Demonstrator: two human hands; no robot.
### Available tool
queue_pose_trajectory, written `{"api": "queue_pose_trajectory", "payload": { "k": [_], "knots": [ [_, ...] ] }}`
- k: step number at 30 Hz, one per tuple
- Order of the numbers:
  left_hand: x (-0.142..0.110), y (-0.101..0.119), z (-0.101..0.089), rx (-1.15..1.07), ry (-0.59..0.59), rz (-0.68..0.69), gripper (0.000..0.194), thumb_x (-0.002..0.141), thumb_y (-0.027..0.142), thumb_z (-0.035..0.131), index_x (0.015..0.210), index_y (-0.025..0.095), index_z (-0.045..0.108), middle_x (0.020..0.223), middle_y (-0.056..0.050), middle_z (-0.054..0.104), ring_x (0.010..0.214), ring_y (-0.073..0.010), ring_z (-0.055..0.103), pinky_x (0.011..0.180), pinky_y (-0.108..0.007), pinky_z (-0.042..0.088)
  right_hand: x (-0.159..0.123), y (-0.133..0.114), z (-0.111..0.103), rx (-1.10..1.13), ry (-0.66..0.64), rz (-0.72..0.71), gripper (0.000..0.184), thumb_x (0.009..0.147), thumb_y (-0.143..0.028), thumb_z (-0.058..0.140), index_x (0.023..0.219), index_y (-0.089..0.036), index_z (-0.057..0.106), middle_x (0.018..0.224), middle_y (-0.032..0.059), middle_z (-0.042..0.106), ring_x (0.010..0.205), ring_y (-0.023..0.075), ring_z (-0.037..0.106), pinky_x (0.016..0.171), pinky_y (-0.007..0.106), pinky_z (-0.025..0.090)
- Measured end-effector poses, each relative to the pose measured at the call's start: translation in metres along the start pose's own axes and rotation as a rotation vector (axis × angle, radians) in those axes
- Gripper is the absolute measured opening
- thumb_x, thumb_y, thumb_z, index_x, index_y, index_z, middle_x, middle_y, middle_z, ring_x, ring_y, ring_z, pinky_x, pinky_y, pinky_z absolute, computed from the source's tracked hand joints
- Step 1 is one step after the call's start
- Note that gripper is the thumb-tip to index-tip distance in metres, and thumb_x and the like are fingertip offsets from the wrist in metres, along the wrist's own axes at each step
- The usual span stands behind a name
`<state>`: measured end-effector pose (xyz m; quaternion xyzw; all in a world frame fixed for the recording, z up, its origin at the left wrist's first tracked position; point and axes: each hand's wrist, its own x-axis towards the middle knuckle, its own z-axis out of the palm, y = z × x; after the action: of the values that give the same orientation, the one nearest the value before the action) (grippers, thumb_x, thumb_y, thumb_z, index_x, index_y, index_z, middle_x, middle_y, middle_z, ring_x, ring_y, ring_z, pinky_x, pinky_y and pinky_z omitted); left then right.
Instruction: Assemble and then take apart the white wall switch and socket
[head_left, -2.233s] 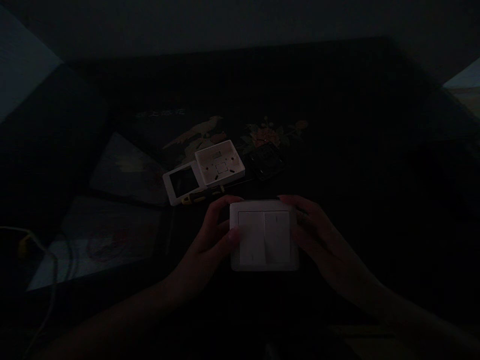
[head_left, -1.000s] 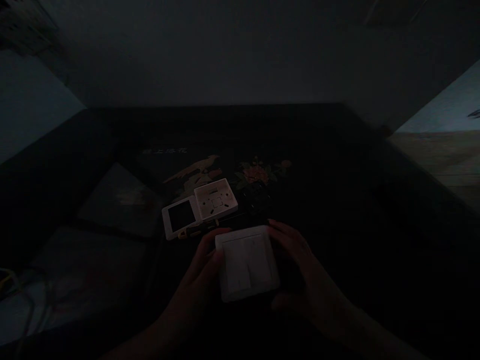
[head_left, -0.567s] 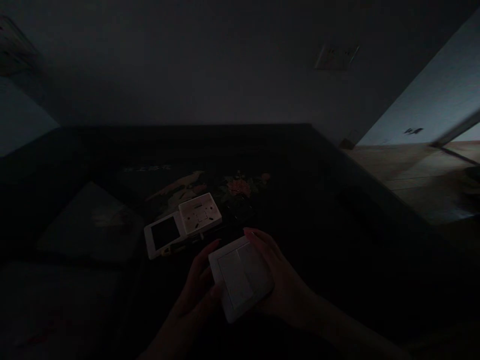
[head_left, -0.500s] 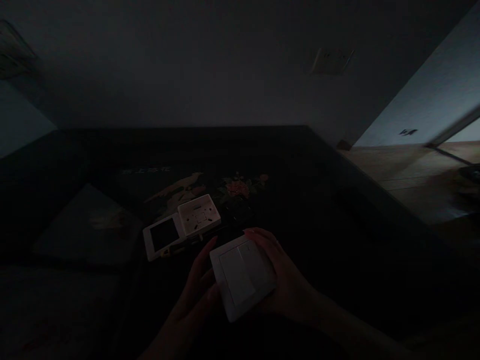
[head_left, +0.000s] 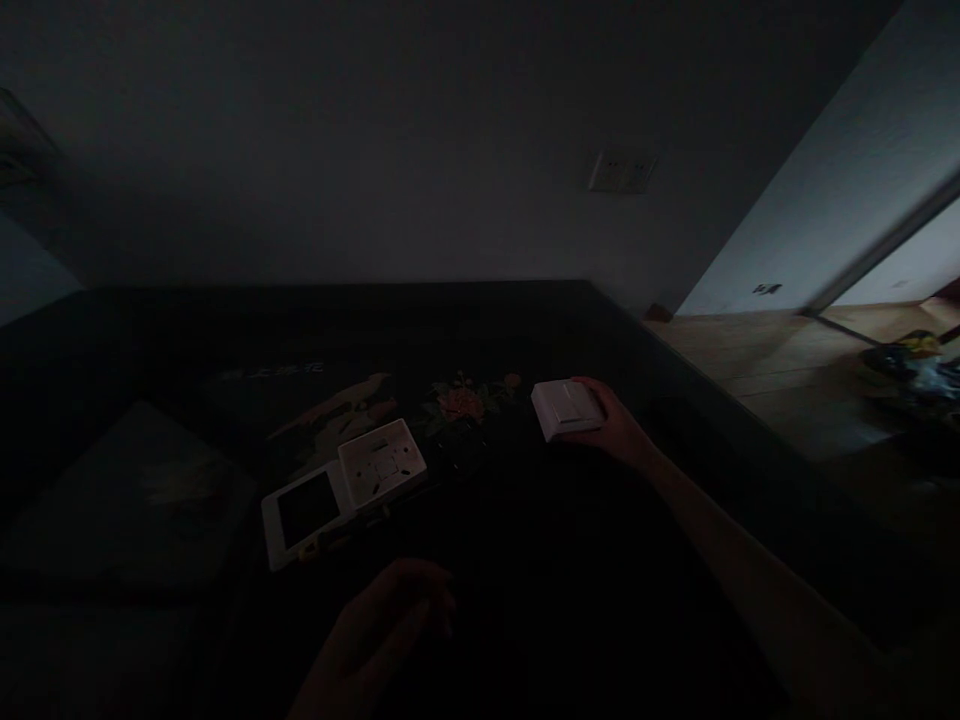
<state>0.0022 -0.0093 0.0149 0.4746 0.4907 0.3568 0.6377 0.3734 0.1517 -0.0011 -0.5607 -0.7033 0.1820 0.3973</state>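
Here we are at the black tabletop (head_left: 570,560), and our right hand (head_left: 611,428) is gripping the white, square, plastic double-switch box (head_left: 566,408) by its right side, fingers over the far edge and thumb along the near one. The box is over the right of the table's printed flower (head_left: 460,403), switch face up; we can't tell whether its base touches the table. Our left hand (head_left: 397,615) is down at the near side, open, its fingers loosely curled, well apart from that box.

Over to the left, we've got an open, shallow, white square box (head_left: 381,462), its slotted inside facing up, against a white rectangular plastic frame (head_left: 272,525) with a dark window. Just below them is a yellow-and-black tool handle (head_left: 309,549), dim in the shadow. Right of the open box, we can just pick out a black plastic part (head_left: 463,445).

Now the writing: pale Chinese characters (head_left: 274,371) run above the printed bird (head_left: 337,408). We read "上" second and "花" last; the other two are blurred.
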Motion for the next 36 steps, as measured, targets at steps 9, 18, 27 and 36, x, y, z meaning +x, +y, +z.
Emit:
{"api": "queue_pose_trajectory", "payload": {
  "k": [9,18,27,36],
  "knots": [
    [0.004,-0.011,-0.008,0.170,-0.034,-0.063,0.045,0.084,0.068,0.061,0.096,0.026,0.073,0.085,-0.004,0.072,0.079,-0.0211,0.067,0.073,-0.028,0.056,0.007,0.023,0.006,-0.026,-0.053,0.029,0.038,0.095,-0.036,0.063,0.129,-0.019,0.058,0.131,0.0102,0.061,0.110,0.0253,0.064,0.090,0.048,0.056],
    [0.005,-0.008,-0.007,0.205,-0.111,-0.009,0.039,0.090,0.060,0.057,0.096,0.024,0.069,0.082,-0.003,0.071,0.073,-0.0172,0.065,0.070,-0.026,0.053,0.007,0.025,0.003,-0.070,-0.114,0.126,0.083,0.075,-0.045,0.081,0.147,-0.024,0.045,0.147,0.0140,0.053,0.131,0.0367,0.053,0.109,0.058,0.043],
    [0.005,0.012,-0.010,0.431,-0.090,0.317,0.020,0.095,0.025,0.051,0.095,0.020,0.070,0.084,-0.006,0.072,0.076,-0.0176,0.068,0.071,-0.026,0.053,0.010,0.015,-0.001,0.039,0.012,0.114,0.104,0.056,-0.059,0.085,0.145,-0.023,0.046,0.157,0.0160,0.041,0.143,0.0428,0.039,0.115,0.062,0.035],
    [0.038,0.053,-0.047,-0.101,0.519,0.352,0.029,0.091,0.032,0.063,0.119,0.025,0.064,0.132,-0.005,0.063,0.127,-0.0273,0.056,0.106,-0.040,0.047,-0.017,-0.105,0.026,0.293,-0.021,0.007,0.028,0.090,-0.050,0.062,0.108,-0.030,0.072,0.121,0.0073,0.070,0.116,0.0303,0.065,0.104,0.055,0.049]
  ]
}}
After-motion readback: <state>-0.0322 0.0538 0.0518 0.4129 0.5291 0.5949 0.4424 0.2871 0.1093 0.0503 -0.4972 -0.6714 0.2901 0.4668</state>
